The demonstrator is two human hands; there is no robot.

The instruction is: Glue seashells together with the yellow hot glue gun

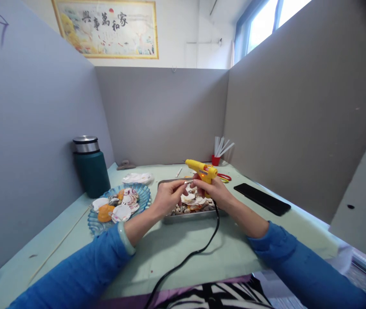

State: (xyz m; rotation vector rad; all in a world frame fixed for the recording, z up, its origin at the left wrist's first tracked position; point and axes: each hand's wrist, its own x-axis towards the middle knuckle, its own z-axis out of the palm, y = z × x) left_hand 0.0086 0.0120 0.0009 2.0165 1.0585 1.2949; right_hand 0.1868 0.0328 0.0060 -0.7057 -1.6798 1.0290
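In my right hand [214,189] is a yellow glue gun [201,170], its nozzle pointing left and a small orange light lit on its side. Its black cord [198,253] drops toward my lap. My left hand [169,195] pinches a small whitish piece [187,182], too small to name, and the right fingertips meet it there. Below both hands sits a metal tray [189,218] full of small shells and larger pale shells [192,198]. To the left, a blue scalloped plate [144,195] carries orange and white scallop shells [121,213].
A dark green flask [92,174] stands at the left by the partition. A clear plastic bag [137,178] lies behind the plate. A red cup [215,160] holds white glue sticks [222,147]. At right lies a black phone [262,199]. Grey partitions [163,113] enclose the table.
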